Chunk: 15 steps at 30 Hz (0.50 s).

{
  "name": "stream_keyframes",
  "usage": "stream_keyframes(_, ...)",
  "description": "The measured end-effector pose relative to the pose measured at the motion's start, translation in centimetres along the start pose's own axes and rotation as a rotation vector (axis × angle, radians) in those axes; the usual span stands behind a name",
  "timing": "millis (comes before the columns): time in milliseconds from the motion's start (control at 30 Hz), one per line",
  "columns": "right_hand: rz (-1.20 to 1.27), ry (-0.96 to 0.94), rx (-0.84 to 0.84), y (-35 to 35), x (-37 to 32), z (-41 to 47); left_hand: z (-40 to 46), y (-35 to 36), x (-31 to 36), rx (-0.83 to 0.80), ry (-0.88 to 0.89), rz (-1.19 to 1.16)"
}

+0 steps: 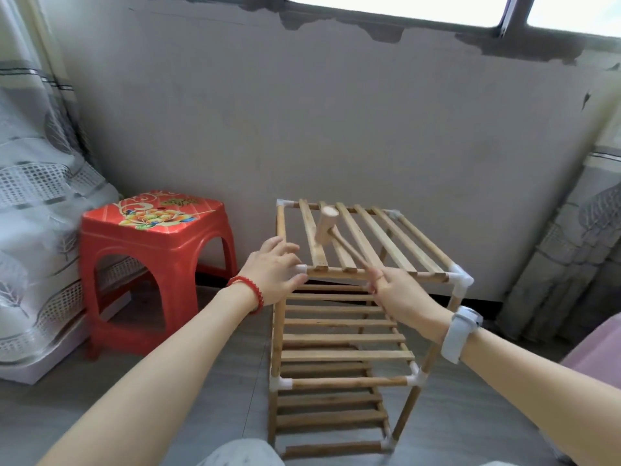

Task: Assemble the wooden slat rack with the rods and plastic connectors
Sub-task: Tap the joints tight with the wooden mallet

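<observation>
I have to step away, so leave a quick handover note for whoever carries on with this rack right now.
Left hand: fingers straight, touching the rack's top front left connector.
Right hand: at the top front rod, fingers on the wooden mallet's handle; grip unclear.
Mallet head lies on the top slats.
Done: three slatted tiers stand joined by rods and white connectors.
Left: probably tapping the top corners tight; joint seating cannot be judged.

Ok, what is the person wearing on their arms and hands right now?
Both forearms are bare, with no sleeves or gloves in view. The left hand has a red beaded bracelet around its wrist. The right hand has a white, rounded-rectangular watch-like device on a white band around its wrist. No rings can be made out.
</observation>
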State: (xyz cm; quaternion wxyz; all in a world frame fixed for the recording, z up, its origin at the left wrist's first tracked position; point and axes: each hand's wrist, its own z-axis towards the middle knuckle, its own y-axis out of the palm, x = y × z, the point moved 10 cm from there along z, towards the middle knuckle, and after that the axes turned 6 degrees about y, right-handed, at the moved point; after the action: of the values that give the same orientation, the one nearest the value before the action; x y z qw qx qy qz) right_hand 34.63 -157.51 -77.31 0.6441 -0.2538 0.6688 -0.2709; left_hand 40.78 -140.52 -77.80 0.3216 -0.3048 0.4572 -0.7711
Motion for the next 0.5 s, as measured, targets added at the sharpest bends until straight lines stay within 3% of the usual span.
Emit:
stream_keyframes(100,0.324,0.009,0.103,-2.7,1.8,0.5,2.0,1.1,2.0,-0.196,0.122,0.335)
stream_keyframes(200,0.298,0.08,0.175,-3.1,5.8,0.9,2.9,1.3,3.7,-0.278,0.13,0.359)
stream_keyframes(300,0.409,0.187,0.174,-2.8,9.1,1.5,3.5,1.7,6.6,-0.18,0.173,0.342)
stream_keyframes(500,0.75,0.125,0.336,-6.6,8.7,4.5,6.5,0.8,10.3,0.024,0.095,0.052)
